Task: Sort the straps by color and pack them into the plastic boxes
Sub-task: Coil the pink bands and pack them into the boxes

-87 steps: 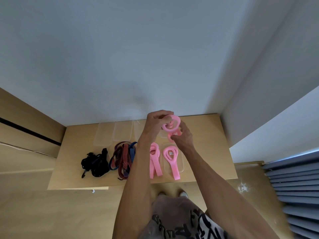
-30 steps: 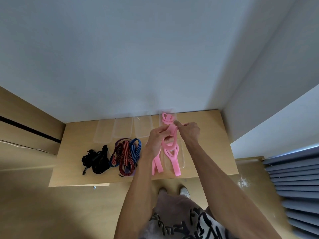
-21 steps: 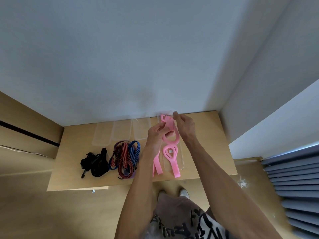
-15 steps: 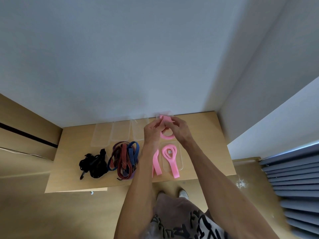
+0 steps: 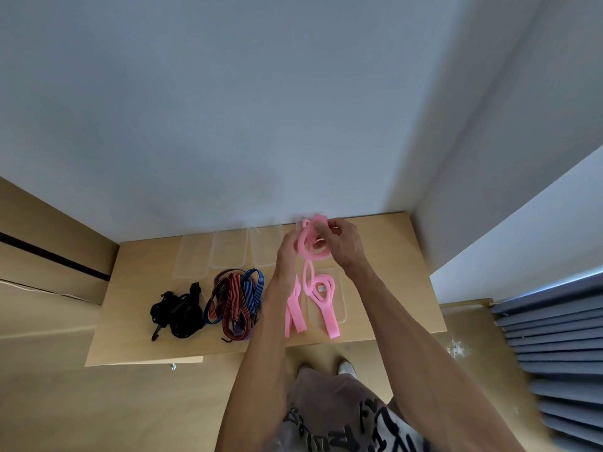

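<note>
Strap, pink [image 5: 310, 246], flat band coiled into loops, w/ a lower loop hanging down twd the clear box [image 5: 339, 298] on the table [image 5: 391, 256]. It sits between both hands above the table's far edge: left hand [image 5: 288, 256] pinches the left side, right hand [image 5: 342, 243] grips the top w/ curled fingers.

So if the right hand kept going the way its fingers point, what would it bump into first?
The right hand points left, holding the pink strap. It would probably meet the left hand first, just across the strap; depth is hard to judge.
</note>
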